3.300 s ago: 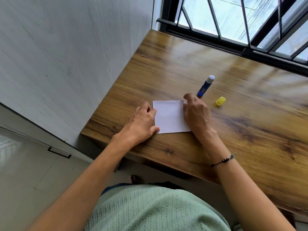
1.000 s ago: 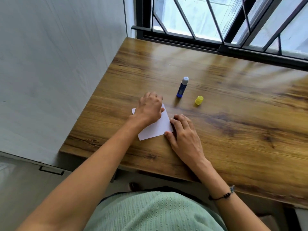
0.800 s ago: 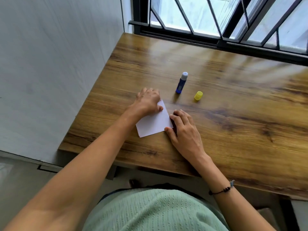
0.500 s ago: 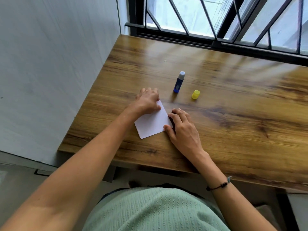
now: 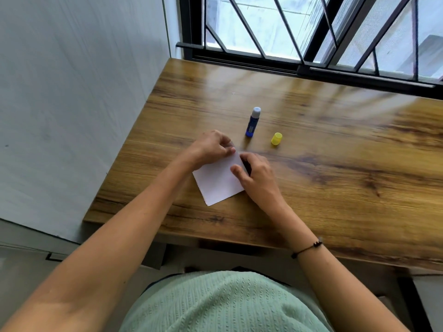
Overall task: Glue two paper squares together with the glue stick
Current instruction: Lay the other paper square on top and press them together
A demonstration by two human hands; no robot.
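Note:
A white paper square lies turned at an angle on the wooden table, near its front left. I cannot tell whether it is one sheet or two stacked. My left hand sits at its far corner, fingers curled and pinching the paper there. My right hand rests on the right edge, thumb on top of the sheet and fingers curled at the far corner. The blue glue stick stands uncapped just beyond the hands. Its yellow cap lies to the right of it.
A grey wall runs along the table's left side. A barred window with a black frame closes the far edge. The table's front edge is right below the paper, close to my body.
The paper has turned from square-on to angled. In the last half second my right hand slid up its right edge toward the far corner, and my left fingers curled onto that corner.

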